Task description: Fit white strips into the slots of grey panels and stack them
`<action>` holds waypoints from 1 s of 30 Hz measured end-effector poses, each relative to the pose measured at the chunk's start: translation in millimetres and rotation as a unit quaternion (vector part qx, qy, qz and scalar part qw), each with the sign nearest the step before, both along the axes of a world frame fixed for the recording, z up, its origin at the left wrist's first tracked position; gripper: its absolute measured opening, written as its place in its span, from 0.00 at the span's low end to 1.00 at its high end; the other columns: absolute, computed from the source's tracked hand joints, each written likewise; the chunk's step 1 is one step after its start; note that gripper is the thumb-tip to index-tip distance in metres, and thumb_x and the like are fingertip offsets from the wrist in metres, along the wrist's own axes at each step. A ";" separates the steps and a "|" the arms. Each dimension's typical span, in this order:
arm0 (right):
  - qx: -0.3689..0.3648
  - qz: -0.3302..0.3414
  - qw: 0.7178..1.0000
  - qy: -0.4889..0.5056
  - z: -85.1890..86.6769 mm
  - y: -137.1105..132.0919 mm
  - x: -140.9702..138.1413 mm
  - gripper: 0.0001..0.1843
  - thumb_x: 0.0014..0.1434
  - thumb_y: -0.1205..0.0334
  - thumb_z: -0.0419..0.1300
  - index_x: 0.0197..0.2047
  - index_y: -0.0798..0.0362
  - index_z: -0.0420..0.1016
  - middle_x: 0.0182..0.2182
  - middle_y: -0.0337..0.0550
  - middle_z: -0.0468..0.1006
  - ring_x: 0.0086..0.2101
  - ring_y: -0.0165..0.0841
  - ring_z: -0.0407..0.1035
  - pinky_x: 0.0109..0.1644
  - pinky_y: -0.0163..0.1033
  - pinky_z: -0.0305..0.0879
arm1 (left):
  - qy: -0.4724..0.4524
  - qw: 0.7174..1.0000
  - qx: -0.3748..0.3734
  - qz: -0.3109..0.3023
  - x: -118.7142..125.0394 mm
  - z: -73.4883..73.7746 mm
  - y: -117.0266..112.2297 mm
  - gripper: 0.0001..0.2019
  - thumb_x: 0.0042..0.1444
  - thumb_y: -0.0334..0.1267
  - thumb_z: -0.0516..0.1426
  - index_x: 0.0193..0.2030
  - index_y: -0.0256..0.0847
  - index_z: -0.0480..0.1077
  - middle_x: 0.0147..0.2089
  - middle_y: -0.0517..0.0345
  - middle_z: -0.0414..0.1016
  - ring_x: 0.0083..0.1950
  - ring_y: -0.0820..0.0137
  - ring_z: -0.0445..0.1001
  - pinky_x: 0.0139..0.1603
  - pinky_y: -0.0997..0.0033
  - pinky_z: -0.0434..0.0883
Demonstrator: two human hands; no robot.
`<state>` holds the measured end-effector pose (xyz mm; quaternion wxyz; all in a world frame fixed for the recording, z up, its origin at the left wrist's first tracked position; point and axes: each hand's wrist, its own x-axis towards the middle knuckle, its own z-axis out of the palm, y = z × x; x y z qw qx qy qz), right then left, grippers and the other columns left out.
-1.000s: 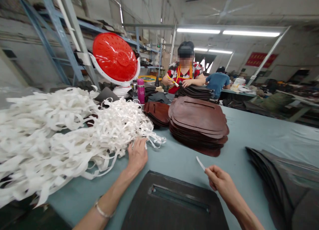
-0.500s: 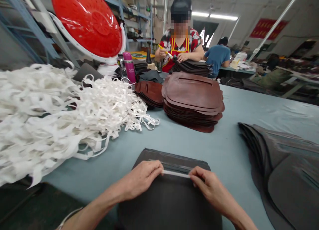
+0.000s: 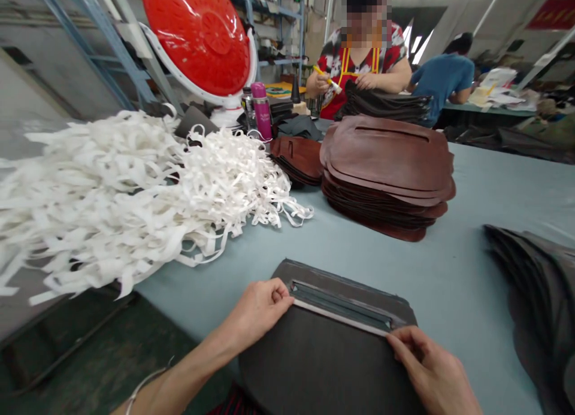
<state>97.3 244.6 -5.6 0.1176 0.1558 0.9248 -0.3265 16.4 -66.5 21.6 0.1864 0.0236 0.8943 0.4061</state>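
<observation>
View from a head-worn camera, looking down over a grey-blue bench [image 3: 449, 265] in a leather workshop. A dark leather panel [image 3: 323, 367] lies flat at the near edge, directly in front of the person, with a long narrow slot [image 3: 345, 302] cut across its upper part.

A thin white strip [image 3: 341, 317] lies on the panel along the slot's near edge. Its long axis runs left to right and slopes slightly toward the viewer at the right end. The left hand [image 3: 260, 307] sits at the panel's upper left corner, fingers curled in, thumb and forefinger pinching the strip's left end. The right hand [image 3: 431, 373] rests at the panel's right edge, fingertips touching the strip's right end; whether they pinch it or only press it down is not clear. Each hand is at its own end, with the strip spanning the gap between them.

Left of and beyond the panel sprawls a big heap of loose white strips [image 3: 135, 187]. Beyond the panel stands a stack of brown leather panels [image 3: 386, 175], and to its right a pile of dark panels [image 3: 539, 295]. Far beyond it, a co-worker [image 3: 359, 67] holds a yellow pen, near a red fan [image 3: 202, 38].
</observation>
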 end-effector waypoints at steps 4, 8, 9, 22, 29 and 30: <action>-0.005 -0.021 1.000 0.006 -5.4 6.8 2.8 0.26 0.52 0.33 0.49 0.30 0.47 0.71 0.23 0.38 0.72 0.26 0.33 0.68 0.30 0.33 0.62 | -0.009 1.000 0.004 0.002 -3.8 -6.7 -0.9 0.11 0.54 0.44 0.54 0.31 0.38 0.70 0.26 0.59 0.73 0.27 0.72 0.70 0.28 0.76 0.61; -0.012 -0.025 0.999 0.016 -3.6 8.2 3.6 0.28 0.51 0.32 0.48 0.31 0.47 0.72 0.23 0.38 0.73 0.25 0.33 0.68 0.30 0.33 0.63 | -0.049 0.998 0.049 -0.008 -6.8 -15.3 -5.0 0.11 0.54 0.44 0.52 0.34 0.38 0.70 0.28 0.59 0.74 0.25 0.73 0.72 0.27 0.76 0.64; -0.011 -0.034 0.999 0.012 -3.2 8.2 3.3 0.28 0.50 0.31 0.48 0.31 0.47 0.73 0.22 0.38 0.72 0.25 0.33 0.67 0.29 0.33 0.63 | -0.049 0.998 0.046 -0.006 -7.5 -16.7 -5.3 0.11 0.54 0.43 0.52 0.34 0.38 0.70 0.28 0.60 0.74 0.25 0.73 0.72 0.26 0.76 0.64; -0.037 -0.098 0.994 0.013 -3.2 2.4 0.5 0.24 0.48 0.35 0.51 0.28 0.48 0.73 0.19 0.38 0.73 0.22 0.31 0.66 0.25 0.32 0.60 | -0.055 0.998 -0.021 0.027 -10.4 -8.4 4.3 0.08 0.49 0.39 0.52 0.29 0.38 0.70 0.19 0.61 0.70 0.21 0.72 0.70 0.24 0.76 0.62; -0.010 -0.076 0.997 0.009 0.5 2.6 -4.3 0.24 0.47 0.36 0.51 0.26 0.49 0.73 0.19 0.39 0.74 0.22 0.34 0.69 0.24 0.33 0.62 | -0.050 0.997 -0.045 0.029 -10.7 -5.6 7.6 0.07 0.50 0.37 0.52 0.29 0.39 0.70 0.19 0.62 0.71 0.22 0.73 0.70 0.26 0.76 0.61; -0.005 -0.075 0.997 0.009 0.8 2.7 -4.9 0.24 0.47 0.37 0.51 0.26 0.49 0.73 0.19 0.39 0.74 0.22 0.34 0.70 0.24 0.33 0.62 | -0.047 0.997 -0.053 0.029 -10.6 -4.7 8.3 0.06 0.50 0.36 0.52 0.29 0.39 0.70 0.20 0.62 0.71 0.22 0.73 0.70 0.26 0.76 0.61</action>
